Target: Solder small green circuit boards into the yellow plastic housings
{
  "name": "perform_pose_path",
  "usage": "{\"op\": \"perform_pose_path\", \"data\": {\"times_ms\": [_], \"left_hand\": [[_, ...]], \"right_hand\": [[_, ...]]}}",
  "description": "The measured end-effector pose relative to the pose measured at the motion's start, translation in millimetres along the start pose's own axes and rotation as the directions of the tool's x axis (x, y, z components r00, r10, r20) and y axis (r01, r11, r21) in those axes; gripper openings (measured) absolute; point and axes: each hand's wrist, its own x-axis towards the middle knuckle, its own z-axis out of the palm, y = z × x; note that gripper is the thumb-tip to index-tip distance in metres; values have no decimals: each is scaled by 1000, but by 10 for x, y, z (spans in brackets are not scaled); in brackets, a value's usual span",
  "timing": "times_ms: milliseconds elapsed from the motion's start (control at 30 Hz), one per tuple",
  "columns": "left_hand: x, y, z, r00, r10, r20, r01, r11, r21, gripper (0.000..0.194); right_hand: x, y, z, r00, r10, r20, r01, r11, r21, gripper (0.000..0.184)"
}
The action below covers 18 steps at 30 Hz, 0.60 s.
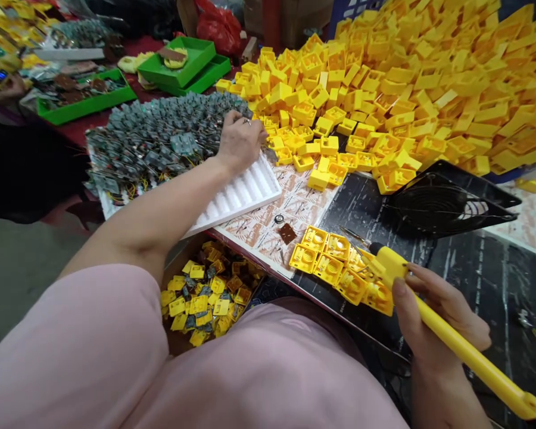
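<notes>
A yellow-handled soldering iron (473, 351) is sitting firmly closed in the right grip (442, 316), its metal tip pointing over yellow plastic housings (328, 262) just beside it. The left grip (241, 143) is curling over wired circuit boards (161, 140), though I cannot tell whether it is holding one. A white plastic tray (236, 199) is lying beneath that wrist, while a mound of yellow housings (406, 101) is spreading across the table (78, 134).

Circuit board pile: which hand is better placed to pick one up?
Left, likely: the left hand touches the circuit boards; the right hand grips a yellow soldering iron, farther off.
</notes>
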Motion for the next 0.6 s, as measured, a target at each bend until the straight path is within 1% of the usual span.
{"op": "perform_pose_path", "data": {"times_ms": [67,100,167,200,233,300,333,367,400,500,600], "left_hand": [[54,98,-32,997,-67,-33,62,991,-120,67],[80,154,-50,995,-80,-52,69,980,-184,65],[93,293,-98,995,-67,-79,42,958,-284,62],[71,383,-127,996,-50,-78,22,946,-323,62],[26,490,-158,997,-29,-69,2,935,-354,64],[-131,761,-222,999,53,-10,-52,904,-425,65],[-236,917,-252,993,113,35,-84,883,-462,61],[-350,1080,-280,981,173,86,-107,860,-499,54],[-467,1240,-302,965,222,136,-114,831,-544,47],[-774,1638,-319,919,319,233,-72,715,-695,32],[-960,1849,-248,894,344,288,26,601,-799,30]], "right_hand": [[37,-44,37,998,-15,-58,18,999,39,31],[54,-64,51,997,-21,-74,26,998,60,37],[84,-103,76,998,-29,-55,35,994,103,53],[97,-124,91,999,-26,-24,29,992,126,58],[108,-148,112,1000,-15,19,12,988,151,57],[128,-208,173,996,28,83,-45,976,215,41],[139,-243,212,995,38,95,-61,965,253,31],[152,-279,256,994,35,101,-64,954,293,26],[166,-315,299,995,17,101,-50,942,332,25],[219,-408,398,991,-31,129,-22,921,388,26],[254,-469,421,985,-67,160,6,937,350,22]]}}
